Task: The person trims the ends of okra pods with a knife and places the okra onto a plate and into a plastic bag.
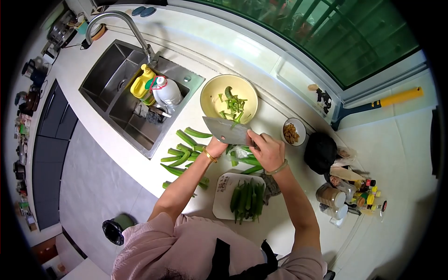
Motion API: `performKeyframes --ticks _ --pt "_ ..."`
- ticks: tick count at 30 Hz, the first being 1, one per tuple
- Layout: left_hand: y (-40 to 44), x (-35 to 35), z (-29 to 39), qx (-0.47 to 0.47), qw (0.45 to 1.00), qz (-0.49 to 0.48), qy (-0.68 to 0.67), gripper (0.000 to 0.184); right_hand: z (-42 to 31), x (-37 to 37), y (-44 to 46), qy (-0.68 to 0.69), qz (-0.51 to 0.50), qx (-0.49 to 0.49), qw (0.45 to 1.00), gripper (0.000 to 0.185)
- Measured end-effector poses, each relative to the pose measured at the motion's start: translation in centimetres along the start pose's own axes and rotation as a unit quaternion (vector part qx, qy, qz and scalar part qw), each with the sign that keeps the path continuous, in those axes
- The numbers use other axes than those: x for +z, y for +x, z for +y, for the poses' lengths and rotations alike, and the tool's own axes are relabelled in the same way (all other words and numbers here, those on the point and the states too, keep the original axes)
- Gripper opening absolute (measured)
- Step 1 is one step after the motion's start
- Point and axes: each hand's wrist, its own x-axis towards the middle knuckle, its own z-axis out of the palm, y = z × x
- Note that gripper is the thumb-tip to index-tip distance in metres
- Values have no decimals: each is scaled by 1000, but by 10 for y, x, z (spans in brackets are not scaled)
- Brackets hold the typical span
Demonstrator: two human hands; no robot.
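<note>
Pinching the knife (228, 131), your right hand (269, 151) has the bowl (210, 99) at eleven o'clock. Whether your left hand (215, 146) pinches anything, I cannot tell.

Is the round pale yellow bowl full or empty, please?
Neither: the round pale yellow bowl is partly filled. Cut green vegetable pieces cover some of its bottom, while much of its inside shows bare.

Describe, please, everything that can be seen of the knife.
The knife has a broad, grey, metallic-looking blade with a pointed corner at picture left. The right hand grips its handle end, largely hiding it. The blade appears over the near rim of the cream bowl and partly covers the left hand; whether it touches either is unclear.
</note>
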Motion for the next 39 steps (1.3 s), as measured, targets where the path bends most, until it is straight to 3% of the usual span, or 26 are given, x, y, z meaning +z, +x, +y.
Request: performKeyframes --ticks 3,5,8,10,14,17,19,20,22,24,26,28,31,34,37,39 --pt "0 3 6 55 998 7 -11 23 15 3 0 -21 -21 -6 1000 40" --pt "4 3 13 61 967 -166 -182 23 41 11 -6 -108 -100 99 984 22" --pt "10 8 13 75 979 -117 -149 26 58 9 -14 -85 -97 136 982 11" --pt "12 9 10 22 974 -92 -207 25 50 2 -14 -64 -68 154 984 12" --pt "12 19 13 21 980 -127 -152 28 44 -15 -40 8 -33 296 955 27" --pt "10 33 6 19 979 -164 -118 29 46 -12 -74 28 74 388 918 55" --pt "11 43 5 -3 972 -229 54 32 49 -2 -97 7 97 401 911 58" --pt "11 49 -2 -2 970 -236 57 32 51 4 -106 -9 115 407 906 61" --pt "12 66 -8 114 943 -253 184 28 56 23 -116 -37 151 395 905 59" --pt "12 79 -9 75 932 -280 217 29 63 34 -126 -62 187 384 902 57" --pt "17 88 -30 113 892 -274 342 33 70 38 -132 -44 146 480 864 48" --pt "24 95 -32 61 881 -292 366 36 69 30 -133 -5 176 472 864 44" --pt "26 107 -43 230 865 -173 411 36 69 22 -137 37 217 460 860 41" --pt "14 110 -35 284 859 -129 406 33 72 16 -138 52 234 467 851 40" --pt "-1 102 -32 231 842 -223 435 30 74 13 -140 48 230 484 843 40" --pt "-6 101 -33 225 830 -229 457 30 74 13 -140 39 225 489 842 40"
